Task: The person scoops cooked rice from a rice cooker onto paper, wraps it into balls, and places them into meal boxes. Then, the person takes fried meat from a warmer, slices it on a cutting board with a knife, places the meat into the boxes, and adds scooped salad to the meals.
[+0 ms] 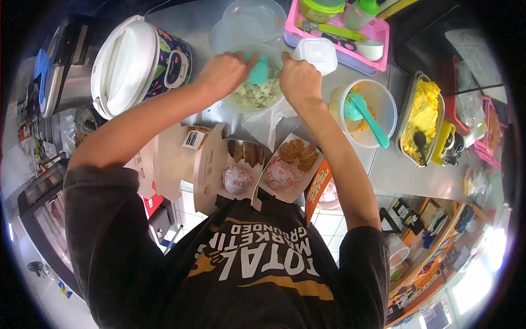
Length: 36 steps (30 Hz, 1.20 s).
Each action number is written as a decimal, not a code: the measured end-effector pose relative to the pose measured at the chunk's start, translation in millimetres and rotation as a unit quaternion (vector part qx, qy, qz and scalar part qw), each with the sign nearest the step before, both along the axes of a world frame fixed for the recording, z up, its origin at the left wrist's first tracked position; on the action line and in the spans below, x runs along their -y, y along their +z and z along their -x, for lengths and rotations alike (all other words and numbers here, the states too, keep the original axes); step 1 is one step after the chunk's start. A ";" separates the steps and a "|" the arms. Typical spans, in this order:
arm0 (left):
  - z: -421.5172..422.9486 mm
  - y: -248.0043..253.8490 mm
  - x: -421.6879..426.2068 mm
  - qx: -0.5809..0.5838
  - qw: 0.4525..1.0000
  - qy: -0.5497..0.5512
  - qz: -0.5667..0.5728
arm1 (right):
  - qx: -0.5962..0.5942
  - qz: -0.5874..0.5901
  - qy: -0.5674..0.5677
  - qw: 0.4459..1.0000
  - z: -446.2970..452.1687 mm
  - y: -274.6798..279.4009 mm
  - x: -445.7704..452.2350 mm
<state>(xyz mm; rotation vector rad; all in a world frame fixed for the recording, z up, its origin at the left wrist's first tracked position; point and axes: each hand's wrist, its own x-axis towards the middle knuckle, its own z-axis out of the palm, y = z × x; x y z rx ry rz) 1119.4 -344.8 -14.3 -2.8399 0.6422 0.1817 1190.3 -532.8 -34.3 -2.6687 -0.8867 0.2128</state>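
Note:
My left hand (227,71) is closed on a teal serving spoon (257,73), whose head is in a round clear plastic tub (234,105) of pale green and white chopped food (257,94). My right hand (300,81) is closed at the tub's right rim; its fingertips are partly hidden. A thin clear plastic bag (269,123) hangs below the tub, near my right wrist. In front of me stand two open paper boxes, each with a wrapped ball marked RICE: the left ball (236,179) is beside brown meat pieces (246,153), the right ball (281,172) beside fried pieces (297,154).
A patterned rice cooker (172,60) stands left. Clear lids (246,24) lie behind the tub. On the right are a white container (316,56), a pink basket (378,41), a tub (386,104) with another teal spoon (368,118), and a metal tray (405,134) of yellow food (421,112).

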 end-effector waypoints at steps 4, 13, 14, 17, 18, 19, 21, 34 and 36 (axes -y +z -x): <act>26.4 4.9 0.5 -0.179 0.967 0.181 0.001 | -0.020 -0.027 -0.039 0.999 4.2 -10.4 -6.8; 25.6 63.3 30.1 -0.238 0.896 0.321 0.194 | -0.020 -0.006 -0.002 1.000 0.8 1.6 -7.9; 30.9 61.7 24.4 -0.234 0.896 0.322 0.195 | -0.023 0.002 -0.004 1.000 3.5 0.2 -3.8; 26.0 63.8 19.8 -0.252 0.888 0.328 0.203 | -0.025 -0.025 -0.011 0.999 1.0 0.0 -4.0; 20.4 54.6 23.0 -0.279 0.885 0.317 0.194 | -0.027 -0.031 -0.008 0.999 -0.3 2.2 -4.2; 21.0 45.2 22.7 -0.308 0.879 0.311 0.186 | -0.033 -0.037 0.000 0.999 1.4 3.4 -6.8; 21.9 24.4 19.3 -0.272 0.903 0.285 0.173 | -0.019 -0.030 0.011 0.999 0.1 3.7 -8.8; -4.7 11.2 -19.0 -0.292 0.920 0.223 0.137 | -0.023 -0.006 0.017 1.000 -2.0 7.7 -7.8; -16.3 15.5 -5.3 -0.304 0.919 0.228 0.103 | -0.022 0.005 0.020 1.000 -3.1 8.5 -7.4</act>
